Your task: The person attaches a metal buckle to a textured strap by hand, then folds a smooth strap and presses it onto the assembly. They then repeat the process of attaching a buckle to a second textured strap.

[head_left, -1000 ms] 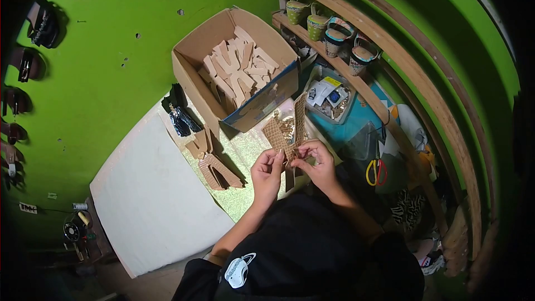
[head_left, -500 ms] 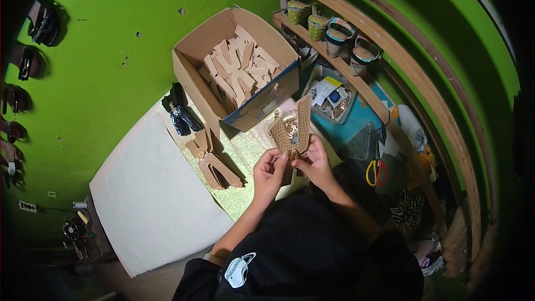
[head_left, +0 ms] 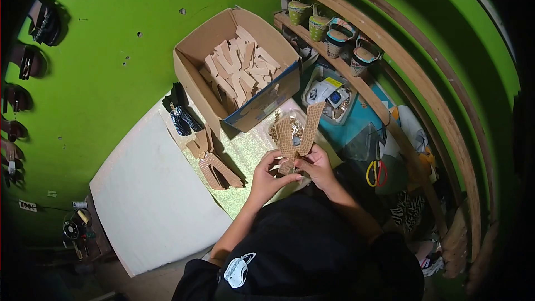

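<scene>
A tan, woven-textured sandal strap [head_left: 286,134] with two long arms spreading upward is held between my hands. My left hand [head_left: 271,174] grips its narrow lower end from the left, thumb reaching across below. My right hand [head_left: 317,168] pinches the strap near its joint, where a small gold-coloured piece shows between the fingers. Behind the strap sits a clear plastic container [head_left: 273,134] of gold metal fittings, partly covered by it. To the left lies a stack of similar tan straps [head_left: 214,166], with dark shiny straps [head_left: 181,116] just above.
A cardboard box [head_left: 184,56] full of beige Y-shaped pieces stands behind my hands. Right of it are a plastic tub [head_left: 351,106] of fittings and red-and-yellow scissors [head_left: 377,173]. Small pots [head_left: 334,42] line a wooden shelf [head_left: 384,14]. White sheet material [head_left: 156,189] covers the left side.
The strap has turned and its arms have shifted to the right, with the V opening more toward me. My left thumb has moved down, away from the joint.
</scene>
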Demonstrator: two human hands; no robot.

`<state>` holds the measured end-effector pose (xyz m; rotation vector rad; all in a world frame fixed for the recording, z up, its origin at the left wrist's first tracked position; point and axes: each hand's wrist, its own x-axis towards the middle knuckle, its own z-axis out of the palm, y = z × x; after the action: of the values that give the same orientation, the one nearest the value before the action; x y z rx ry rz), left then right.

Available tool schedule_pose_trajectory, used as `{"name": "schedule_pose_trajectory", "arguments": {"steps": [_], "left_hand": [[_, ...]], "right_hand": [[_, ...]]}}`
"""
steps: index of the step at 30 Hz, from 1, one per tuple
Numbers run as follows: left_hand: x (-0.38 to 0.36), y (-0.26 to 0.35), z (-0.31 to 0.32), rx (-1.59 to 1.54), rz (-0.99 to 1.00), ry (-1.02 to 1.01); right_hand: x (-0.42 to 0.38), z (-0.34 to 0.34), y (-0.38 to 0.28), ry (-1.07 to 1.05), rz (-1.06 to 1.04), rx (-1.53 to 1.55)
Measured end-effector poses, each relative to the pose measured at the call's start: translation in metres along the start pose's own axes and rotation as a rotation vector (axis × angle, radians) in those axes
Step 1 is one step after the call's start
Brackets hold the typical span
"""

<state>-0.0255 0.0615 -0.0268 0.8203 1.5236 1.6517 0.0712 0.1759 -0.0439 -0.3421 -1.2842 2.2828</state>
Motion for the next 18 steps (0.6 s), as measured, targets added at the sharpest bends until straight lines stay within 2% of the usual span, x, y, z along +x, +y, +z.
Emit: {"name": "schedule_pose_trajectory", "arguments": {"steps": [6, 9, 11, 14, 18], "left_hand": [[-0.001, 0.0, 0.005, 0.155, 0.093, 0.084], [-0.002, 0.003, 0.004, 0.16, 0.079, 0.101], [-0.003, 0.003, 0.001, 0.186, 0.047, 0.093], [-0.003, 0.008, 0.002, 0.181, 0.036, 0.104], [-0.003, 0.004, -0.002, 0.175, 0.013, 0.083]], "right_hand": [[-0.004, -0.001, 0.001, -0.053, -0.019, -0.016], [-0.003, -0.005, -0.002, -0.069, 0.009, -0.025], [-0.004, -0.012, 0.0, -0.175, 0.046, 0.029], [-0.002, -0.012, -0.006, -0.224, 0.11, -0.023], [-0.002, -0.012, -0.004, -0.215, 0.16, -0.066]]}}
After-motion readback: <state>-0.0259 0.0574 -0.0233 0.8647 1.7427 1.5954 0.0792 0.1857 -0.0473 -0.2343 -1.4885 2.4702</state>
